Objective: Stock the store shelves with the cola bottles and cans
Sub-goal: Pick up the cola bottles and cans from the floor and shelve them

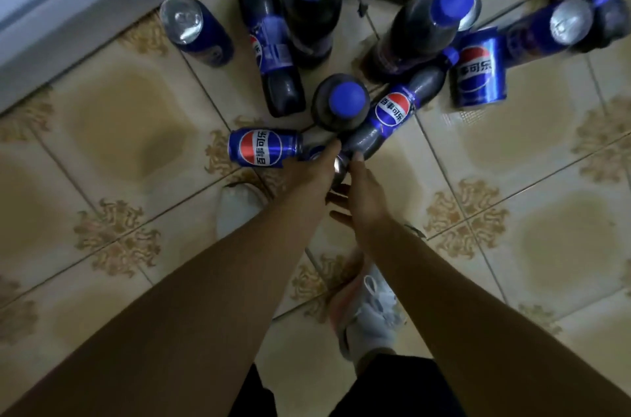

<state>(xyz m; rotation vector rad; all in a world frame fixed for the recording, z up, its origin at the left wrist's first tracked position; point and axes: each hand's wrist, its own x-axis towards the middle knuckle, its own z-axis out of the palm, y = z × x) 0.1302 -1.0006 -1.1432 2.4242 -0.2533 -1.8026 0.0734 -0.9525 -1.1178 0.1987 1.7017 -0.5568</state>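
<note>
A blue can (259,147) labelled 百事可乐 with the Pepsi globe lies on the tiled floor (136,129); a same-labelled bottle (389,117) lies at its 3 o'clock. Between them, left hand (316,174) and right hand (367,198) flank a silvery can top (338,164); whether either grip pinches it, I cannot tell.

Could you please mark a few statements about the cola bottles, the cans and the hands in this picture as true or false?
1. An upright can stands at the left edge of the group. True.
2. Every bottle stands upright. False: the nearest bottle lies on its side.
3. The bottle caps are red. False: each visible cap, like this cap, is blue.
4. A lying can rests beside the left hand. True.
5. One hand is up at a shelf. False: the right hand reaches down beside the left hand.
</note>
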